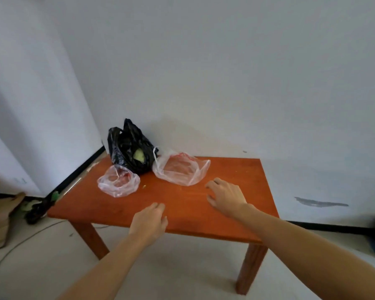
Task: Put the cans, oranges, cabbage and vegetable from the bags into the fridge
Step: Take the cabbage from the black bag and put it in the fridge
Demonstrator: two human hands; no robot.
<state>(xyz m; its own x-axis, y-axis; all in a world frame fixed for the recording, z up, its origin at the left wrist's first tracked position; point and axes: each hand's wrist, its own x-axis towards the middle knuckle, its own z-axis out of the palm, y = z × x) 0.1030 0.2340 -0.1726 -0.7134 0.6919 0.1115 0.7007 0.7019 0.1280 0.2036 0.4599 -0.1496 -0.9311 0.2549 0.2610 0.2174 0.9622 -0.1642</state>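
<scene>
Three bags are set on the wooden table (236,169) – a black bag (126,146) at the back by the wall, a pale green lump (139,158) showing inside, with the left clear bag (118,181) and right clear bag (180,169) flanking it. Nothing is gripped: the left hand (148,221) is held loosely curled near the front edge, and the right hand (225,195) is kept relaxed and slightly spread – just short of the right clear bag.

Orange-brown wooden table (182,211), centre of frame, back edge against the wall. Toward its upper-left corner: black bag (128,148), standing. Small clear bag (118,182) just below-left of it; larger clear bag (180,169) just right. Yellowish scrap (144,187) beside the small clear bag.
</scene>
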